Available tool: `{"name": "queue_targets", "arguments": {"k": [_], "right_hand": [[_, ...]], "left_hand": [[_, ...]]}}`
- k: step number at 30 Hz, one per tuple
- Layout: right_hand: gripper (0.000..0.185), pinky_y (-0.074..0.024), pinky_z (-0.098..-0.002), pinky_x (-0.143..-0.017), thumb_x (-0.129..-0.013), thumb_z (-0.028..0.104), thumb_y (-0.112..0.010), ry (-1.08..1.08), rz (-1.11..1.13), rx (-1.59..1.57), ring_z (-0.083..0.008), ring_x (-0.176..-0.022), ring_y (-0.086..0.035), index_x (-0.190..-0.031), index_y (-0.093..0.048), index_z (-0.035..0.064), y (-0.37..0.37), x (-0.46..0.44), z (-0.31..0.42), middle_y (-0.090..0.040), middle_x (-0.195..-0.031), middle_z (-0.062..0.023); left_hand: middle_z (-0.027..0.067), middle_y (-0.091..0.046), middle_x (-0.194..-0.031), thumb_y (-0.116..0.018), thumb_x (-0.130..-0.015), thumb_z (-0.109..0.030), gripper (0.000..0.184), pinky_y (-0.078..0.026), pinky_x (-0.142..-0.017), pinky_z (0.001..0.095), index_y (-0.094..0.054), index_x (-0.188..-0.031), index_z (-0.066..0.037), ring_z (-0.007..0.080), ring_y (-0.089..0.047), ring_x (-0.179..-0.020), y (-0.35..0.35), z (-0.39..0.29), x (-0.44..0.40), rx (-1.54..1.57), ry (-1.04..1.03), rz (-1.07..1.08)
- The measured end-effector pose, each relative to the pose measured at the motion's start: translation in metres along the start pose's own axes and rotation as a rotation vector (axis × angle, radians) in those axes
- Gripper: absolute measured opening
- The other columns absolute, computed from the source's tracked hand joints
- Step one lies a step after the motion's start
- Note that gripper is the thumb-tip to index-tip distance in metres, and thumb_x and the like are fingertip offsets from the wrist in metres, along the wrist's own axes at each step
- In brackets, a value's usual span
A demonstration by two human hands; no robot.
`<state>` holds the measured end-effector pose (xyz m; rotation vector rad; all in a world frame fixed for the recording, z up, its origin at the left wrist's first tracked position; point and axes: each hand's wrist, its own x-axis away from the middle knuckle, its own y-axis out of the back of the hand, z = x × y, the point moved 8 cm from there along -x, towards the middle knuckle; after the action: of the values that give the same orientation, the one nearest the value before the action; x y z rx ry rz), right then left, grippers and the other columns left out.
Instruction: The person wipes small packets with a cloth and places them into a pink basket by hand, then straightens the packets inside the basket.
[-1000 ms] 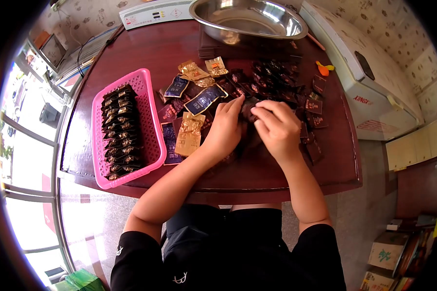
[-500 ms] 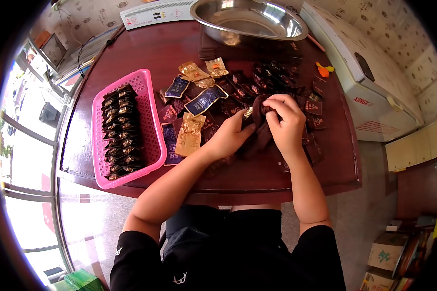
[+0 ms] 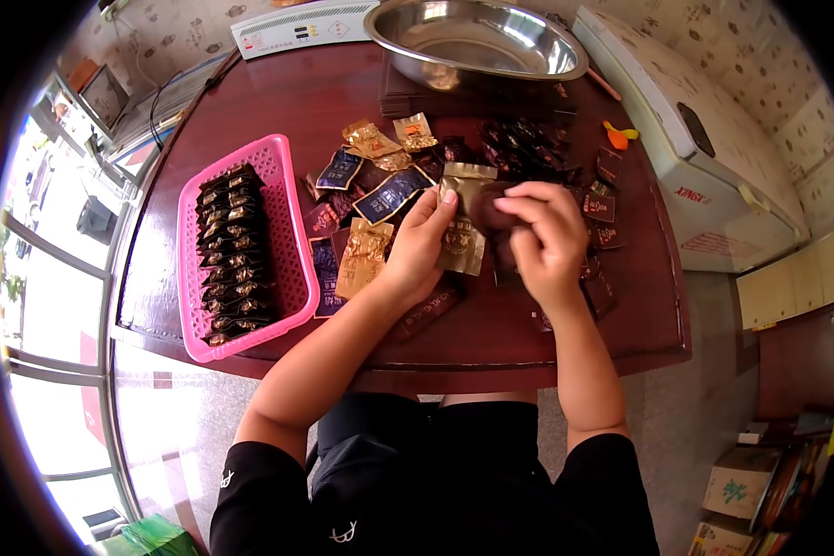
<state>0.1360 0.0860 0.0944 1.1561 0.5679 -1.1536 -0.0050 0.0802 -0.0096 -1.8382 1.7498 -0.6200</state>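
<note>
My left hand (image 3: 419, 243) grips a gold foil packet (image 3: 461, 243) upright, its thumb pressed on the front. Close beside it, my right hand (image 3: 549, 239) has its fingers closed on a dark brown piece (image 3: 496, 211), which overlaps the packet's right edge; its exact form is blurred. Under and around both hands lie dark packets (image 3: 524, 148), a blue packet (image 3: 394, 193) and a tan-gold packet (image 3: 363, 257). To the left, a pink basket (image 3: 303, 269) holds a row of several dark wrapped packets (image 3: 236, 250).
A large steel bowl (image 3: 477, 46) stands at the back of the red-brown table (image 3: 296, 102), near a white panel device (image 3: 306, 30). An orange and yellow object (image 3: 618, 135) lies at the right, beside a white appliance (image 3: 723, 176) with a phone (image 3: 695, 128) on top.
The gold packet, mostly hidden before, now shows fully in my left hand. My right hand has moved slightly right and down with the dark brown piece.
</note>
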Motion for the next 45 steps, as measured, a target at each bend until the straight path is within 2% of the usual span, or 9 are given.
{"name": "queue_targets", "arguments": {"k": [3,8,14,16,24,35,38,41,45], "right_hand": [[0.044,-0.0473,-0.0437,-0.09,-0.079,0.015,-0.073,0.053,0.228,0.168,-0.0327,-0.107,-0.052,-0.121,-0.064,0.0132,-0.038,0.007,0.021,-0.051,-0.128,-0.0103],[0.044,-0.0515,-0.0342,-0.083,-0.07,-0.003,-0.074,-0.102,0.268,-0.238,-0.0259,-0.099,-0.06,-0.112,-0.067,0.0085,-0.049,0.018,0.006,-0.056,-0.108,-0.0088],[0.031,-0.0502,-0.03,-0.071,-0.065,0.0,-0.067,-0.028,0.306,-0.385,-0.0211,-0.083,-0.061,-0.095,-0.071,0.0052,-0.038,0.013,0.01,-0.06,-0.094,-0.0082],[0.029,-0.0494,-0.0298,-0.072,-0.069,0.0,-0.066,-0.064,0.069,-0.269,-0.0203,-0.083,-0.06,-0.098,-0.07,0.0039,-0.02,0.009,0.003,-0.061,-0.095,-0.0088],[0.042,-0.0519,-0.0316,-0.072,-0.069,-0.006,-0.072,-0.065,-0.066,0.035,-0.0226,-0.086,-0.06,-0.109,-0.071,0.0065,-0.007,0.009,-0.009,-0.057,-0.1,-0.0083],[0.058,-0.0491,-0.0393,-0.08,-0.055,-0.001,-0.079,0.118,0.231,-0.2,-0.0257,-0.092,-0.057,-0.11,-0.069,0.0138,-0.041,0.019,0.024,-0.056,-0.104,-0.0062],[0.056,-0.0472,-0.042,-0.082,-0.057,-0.002,-0.078,0.133,0.242,-0.161,-0.0269,-0.091,-0.055,-0.109,-0.069,0.014,-0.041,0.017,0.026,-0.056,-0.106,-0.0057],[0.046,-0.0473,-0.0412,-0.082,-0.062,-0.004,-0.073,0.149,0.234,-0.077,-0.028,-0.092,-0.056,-0.105,-0.07,0.0117,-0.043,0.015,0.025,-0.058,-0.106,-0.0061],[0.046,-0.0496,-0.0412,-0.083,-0.061,-0.006,-0.072,0.083,0.284,-0.062,-0.0282,-0.097,-0.058,-0.104,-0.068,0.0107,-0.052,0.016,0.026,-0.059,-0.105,-0.0065]], "left_hand": [[0.0072,-0.063,-0.112,-0.043,-0.105,-0.023,0.026,-0.054,-0.085,0.0317,-0.05,-0.125,-0.007,0.0153,-0.063,-0.101,0.004,-0.011,0.002,0.066,-0.074,-0.1],[0.0069,-0.065,-0.109,-0.043,-0.105,-0.025,0.026,-0.054,-0.084,0.034,-0.055,-0.122,-0.009,0.0179,-0.064,-0.097,0.021,-0.01,-0.004,0.233,-0.067,-0.143],[0.0081,-0.066,-0.109,-0.042,-0.105,-0.031,0.032,-0.056,-0.08,0.0377,-0.056,-0.122,-0.007,0.02,-0.066,-0.091,0.014,-0.005,0.002,0.276,0.117,-0.163],[0.0083,-0.066,-0.112,-0.041,-0.106,-0.027,0.032,-0.055,-0.085,0.035,-0.053,-0.128,-0.007,0.0184,-0.066,-0.099,0.01,-0.002,-0.002,0.176,0.067,-0.065],[0.004,-0.062,-0.115,-0.038,-0.107,-0.026,0.039,-0.054,-0.081,0.0251,-0.041,-0.142,-0.009,0.0103,-0.062,-0.099,-0.002,0.002,0.001,-0.048,0.042,0.011],[0.0085,-0.062,-0.114,-0.037,-0.107,-0.032,0.037,-0.053,-0.09,0.0319,-0.05,-0.133,-0.009,0.0195,-0.061,-0.106,-0.013,0.008,0.007,0.063,0.171,0.089],[0.008,-0.06,-0.12,-0.028,-0.107,-0.042,0.048,-0.049,-0.095,0.0309,-0.048,-0.137,-0.009,0.0189,-0.059,-0.11,-0.019,-0.011,0.007,-0.092,-0.075,0.062],[0.0098,-0.06,-0.125,-0.024,-0.105,-0.054,0.062,-0.049,-0.097,0.0333,-0.051,-0.135,-0.007,0.0204,-0.058,-0.114,-0.012,0.001,0.009,0.109,0.172,0.067],[0.0117,-0.055,-0.136,-0.025,-0.103,-0.057,0.072,-0.043,-0.106,0.037,-0.046,-0.139,0.001,0.0235,-0.053,-0.125,-0.014,0.005,0.004,0.231,0.181,0.223]]}}
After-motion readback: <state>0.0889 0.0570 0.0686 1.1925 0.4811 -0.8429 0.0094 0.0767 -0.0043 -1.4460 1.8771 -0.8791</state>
